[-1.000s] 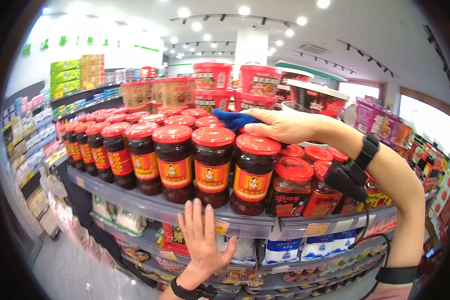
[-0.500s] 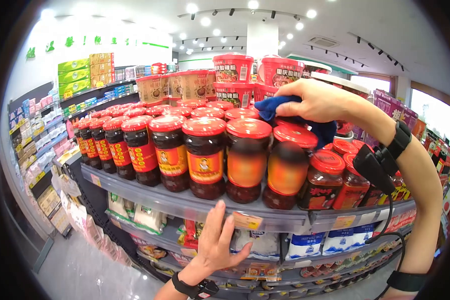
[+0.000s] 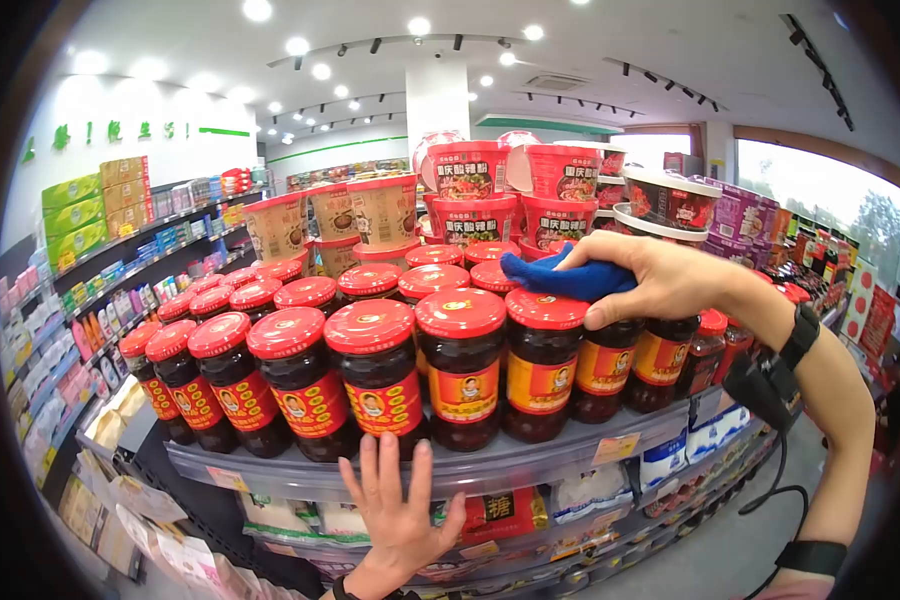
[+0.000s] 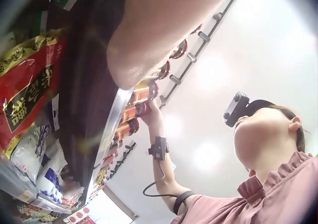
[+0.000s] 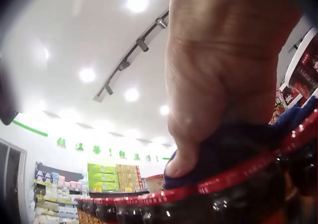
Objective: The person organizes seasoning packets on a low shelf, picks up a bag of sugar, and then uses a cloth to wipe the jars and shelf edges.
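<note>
My right hand (image 3: 665, 280) grips a blue cloth (image 3: 560, 280) and presses it on the red lids of dark sauce jars (image 3: 460, 365) at the right of the top shelf. In the right wrist view the blue cloth (image 5: 238, 144) is bunched under the right hand (image 5: 223, 85), on a red lid (image 5: 233, 179). My left hand (image 3: 395, 510) is flat, with straight fingers, against the grey shelf rail (image 3: 530, 465) below the front jars. The left wrist view shows the left hand's palm (image 4: 149, 30) close to the shelf edge (image 4: 107, 144).
Several rows of red-lidded jars fill the curved shelf. Stacked noodle cups (image 3: 470, 190) stand behind them. Bagged goods (image 3: 495, 515) lie on the lower shelves. More store shelving (image 3: 80, 280) runs along the left, and an aisle floor (image 3: 730, 545) opens at the lower right.
The right hand lifted the cloth off one jar lid and set it down on lids further along the row. The left hand stayed flat on the shelf rail.
</note>
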`<state>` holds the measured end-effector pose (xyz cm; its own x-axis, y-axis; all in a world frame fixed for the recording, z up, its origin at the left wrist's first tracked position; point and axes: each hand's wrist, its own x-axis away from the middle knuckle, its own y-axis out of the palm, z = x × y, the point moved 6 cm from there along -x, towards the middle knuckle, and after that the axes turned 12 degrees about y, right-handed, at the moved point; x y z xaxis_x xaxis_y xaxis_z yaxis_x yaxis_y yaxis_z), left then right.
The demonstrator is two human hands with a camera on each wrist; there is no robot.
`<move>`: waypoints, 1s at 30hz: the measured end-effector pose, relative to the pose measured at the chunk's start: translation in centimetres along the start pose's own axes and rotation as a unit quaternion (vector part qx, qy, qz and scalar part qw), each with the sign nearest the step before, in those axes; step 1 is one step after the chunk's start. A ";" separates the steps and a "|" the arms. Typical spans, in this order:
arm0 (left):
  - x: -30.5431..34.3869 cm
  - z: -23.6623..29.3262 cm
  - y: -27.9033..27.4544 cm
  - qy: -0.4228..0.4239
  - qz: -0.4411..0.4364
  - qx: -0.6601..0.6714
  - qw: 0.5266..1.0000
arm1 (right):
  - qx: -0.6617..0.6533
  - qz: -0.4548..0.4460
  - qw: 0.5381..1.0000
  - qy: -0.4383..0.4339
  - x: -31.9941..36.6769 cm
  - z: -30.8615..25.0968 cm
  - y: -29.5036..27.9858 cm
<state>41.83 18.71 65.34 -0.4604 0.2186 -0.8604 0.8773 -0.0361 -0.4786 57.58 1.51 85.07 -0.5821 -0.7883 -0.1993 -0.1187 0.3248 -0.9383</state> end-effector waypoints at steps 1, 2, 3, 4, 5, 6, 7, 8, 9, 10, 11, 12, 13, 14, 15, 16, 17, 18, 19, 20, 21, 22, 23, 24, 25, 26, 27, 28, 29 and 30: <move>0.2 -0.1 0.1 0.011 -0.022 -0.012 1.000 | -0.015 -0.024 0.999 0.041 -0.1 -0.2 -0.5; 0.5 -0.3 0.3 0.023 -0.030 -0.014 0.999 | -0.072 -0.047 0.995 0.046 -0.9 0.6 -0.7; 0.9 -0.4 0.6 0.034 -0.037 -0.017 0.999 | -0.093 -0.026 0.995 0.033 -1.7 -0.1 -1.4; 1.2 -0.5 0.8 0.045 -0.036 -0.020 0.998 | -0.138 0.008 0.989 0.060 -2.3 -0.2 -1.9; 1.3 -0.6 0.8 0.043 -0.033 -0.017 0.998 | -0.182 0.040 0.979 0.087 -3.1 -0.2 -2.3; 1.4 -0.6 0.9 0.051 -0.031 -0.018 0.998 | -0.165 0.085 0.980 0.068 -3.6 -1.9 -2.6; 1.6 -0.6 1.0 0.059 -0.030 -0.020 0.998 | -0.179 0.122 0.975 0.049 -4.2 -3.7 -2.5; 1.6 -0.6 1.0 0.063 -0.026 -0.030 0.997 | -0.151 0.115 0.982 0.009 -5.2 -5.1 -1.8; 1.8 -0.7 1.2 0.061 -0.028 -0.031 0.997 | -0.143 0.019 0.988 -0.047 -6.2 -6.6 0.0; 1.9 -0.7 1.4 0.071 -0.022 -0.046 0.996 | -0.039 -0.019 0.993 -0.106 -6.5 -8.1 1.7; 2.0 -0.7 1.6 0.081 -0.016 -0.061 0.995 | 0.038 -0.130 0.983 -0.123 -6.4 -9.3 4.5; 2.1 -0.7 1.6 0.077 -0.016 -0.063 0.995 | 0.034 -0.136 0.982 -0.130 -6.7 -9.5 4.9; 2.2 -0.7 1.7 0.073 -0.020 -0.064 0.995 | -0.007 -0.150 0.977 -0.151 -6.9 -9.6 5.0; 2.2 -0.7 1.7 0.073 -0.016 -0.065 0.995 | -0.047 -0.164 0.970 -0.172 -7.1 -9.6 5.2; 2.1 -0.7 1.7 0.073 -0.012 -0.066 0.995 | -0.044 -0.127 0.979 -0.154 -7.6 -8.7 5.4; 2.1 -0.6 1.8 0.068 -0.014 -0.067 0.995 | -0.011 -0.093 0.985 -0.147 -8.0 -8.4 5.4; 2.1 -0.6 1.8 0.062 -0.018 -0.069 0.996 | 0.022 -0.059 0.988 -0.141 -8.3 -8.1 5.3; 2.1 -0.6 1.8 0.062 -0.015 -0.063 0.996 | 0.042 -0.025 0.991 -0.124 -8.4 -7.6 5.2; 2.1 -0.6 1.6 0.063 -0.011 -0.058 0.996 | 0.026 -0.025 0.994 -0.101 -8.0 -7.8 5.0; 2.1 -0.6 1.5 0.065 -0.010 -0.047 0.997 | 0.037 -0.029 0.996 -0.078 -7.9 -7.9 5.0; 2.1 -0.8 1.2 0.057 -0.016 -0.053 0.997 | 0.048 -0.034 0.997 -0.054 -8.1 -7.8 5.0; 2.2 -0.8 0.9 0.075 -0.025 -0.037 0.996 | 0.030 -0.034 0.997 -0.065 -8.1 -8.0 4.9; 2.4 -0.9 0.7 0.093 -0.034 -0.021 0.995 | 0.029 -0.037 0.996 -0.075 -8.1 -8.1 4.8; 2.7 -1.2 0.3 0.096 -0.042 -0.001 0.995 | 0.011 -0.042 0.996 -0.076 -8.0 -8.2 4.5; 3.0 -1.5 -0.1 0.093 -0.043 -0.010 0.995 | -0.008 -0.045 0.996 -0.077 -8.0 -8.3 4.3; 3.4 -2.0 -0.8 0.078 -0.034 -0.009 0.996 | -0.010 -0.023 0.998 -0.060 -8.5 -8.1 3.9; 3.8 -2.6 -1.5 0.066 -0.024 -0.006 0.998 | -0.023 -0.005 0.998 -0.058 -8.8 -8.1 3.2; 4.1 -3.3 -2.5 0.040 -0.014 -0.018 0.999 | -0.063 0.006 0.997 -0.046 -8.8 -8.6 2.6; 4.5 -4.2 -3.2 0.017 -0.006 -0.030 0.999 | -0.100 0.016 0.994 -0.031 -9.0 -9.2 1.9; 4.7 -5.0 -4.0 -0.008 -0.011 -0.050 0.999 | -0.075 0.053 0.994 -0.064 -9.7 -9.9 1.1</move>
<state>36.83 24.73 64.05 -0.4802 0.2033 -0.8532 0.8762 0.0667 -0.4773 55.10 14.71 88.79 -0.4925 -0.8018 -0.3384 -0.1861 0.4769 -0.8590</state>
